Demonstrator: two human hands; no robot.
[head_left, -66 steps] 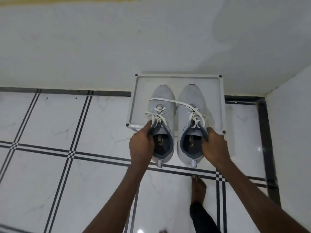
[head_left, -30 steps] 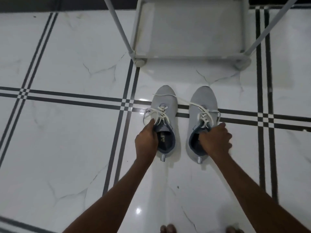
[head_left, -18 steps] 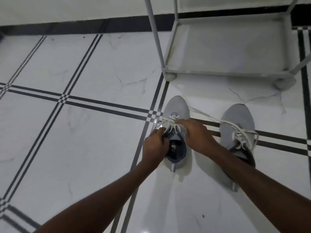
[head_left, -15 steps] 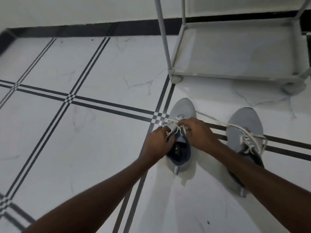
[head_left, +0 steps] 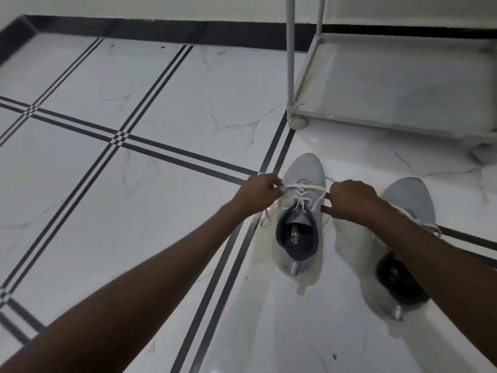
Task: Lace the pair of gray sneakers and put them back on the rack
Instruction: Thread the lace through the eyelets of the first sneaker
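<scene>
Two gray sneakers stand on the tiled floor, toes pointing away from me. The left sneaker [head_left: 301, 211] has a dark blue lining and a white lace [head_left: 302, 191] stretched sideways across its upper eyelets. My left hand [head_left: 258, 191] pinches the lace's left end beside the shoe. My right hand [head_left: 352, 199] grips the lace's right end on the other side. The right sneaker [head_left: 406, 200] sits further right, partly hidden under my right forearm, its white lace loose. The white shoe rack [head_left: 298, 114] stands behind the shoes at the upper right.
The floor [head_left: 134, 184] is glossy white marble tile with black double stripes. A dark skirting strip [head_left: 161, 30] runs along the wall at the top. The rack's thin post [head_left: 290, 49] and round foot rise just beyond the left sneaker's toe.
The sneakers came off the rack onto the floor. Both hands went to the left sneaker and have now pulled apart sideways, drawing its lace taut. The view has shifted closer.
</scene>
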